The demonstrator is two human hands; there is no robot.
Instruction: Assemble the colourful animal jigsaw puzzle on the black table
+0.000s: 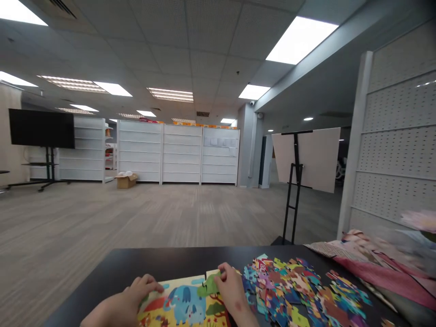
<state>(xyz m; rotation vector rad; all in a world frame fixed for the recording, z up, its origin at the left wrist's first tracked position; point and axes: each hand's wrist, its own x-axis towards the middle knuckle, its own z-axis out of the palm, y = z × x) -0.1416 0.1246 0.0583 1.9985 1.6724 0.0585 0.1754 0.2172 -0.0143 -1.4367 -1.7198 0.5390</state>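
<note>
A partly assembled jigsaw puzzle (185, 303) with blue elephants on a yellow ground lies at the table's front edge. My left hand (134, 293) rests at its upper left side, fingers stretched out and touching the surface, holding nothing. At the puzzle's upper right corner, my right hand (232, 287) pinches a puzzle piece (211, 282) showing a green treetop. A dark gap runs between that piece and the part to its left. Close to the right of this hand spreads a heap of loose puzzle pieces (282, 286) in many colours.
The dark table (150, 259) carries a pink patterned cloth (381, 263) on its right, beside a pale pink flower (420, 221). Beyond it stand an easel with a board (316, 159), a pegboard shelf (391, 150), white shelving (182, 154), a cardboard box (126, 181) and a screen (41, 129).
</note>
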